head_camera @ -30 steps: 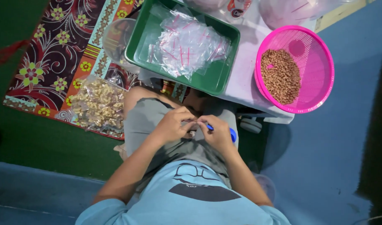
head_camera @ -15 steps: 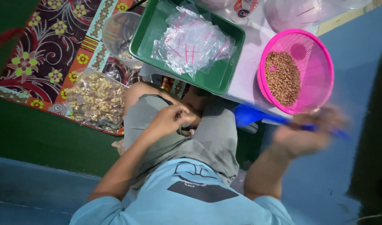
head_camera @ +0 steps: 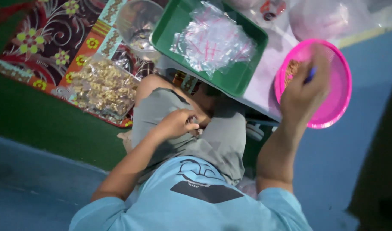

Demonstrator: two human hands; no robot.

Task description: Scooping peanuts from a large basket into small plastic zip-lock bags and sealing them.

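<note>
R hand grips blue scoop over pink basket; L hand prob pinching small bag

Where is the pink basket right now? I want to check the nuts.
In the head view, the pink basket sits upper right on the pale table, beside the green tray, under the right hand.

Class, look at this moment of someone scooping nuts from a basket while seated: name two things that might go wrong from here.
1. The right hand works a blue scoop in the pink basket, which sits near the low table's edge; a push might tip it and spill nuts.
2. The left hand holds something small on the lap, unwatched; it might slip.
</note>
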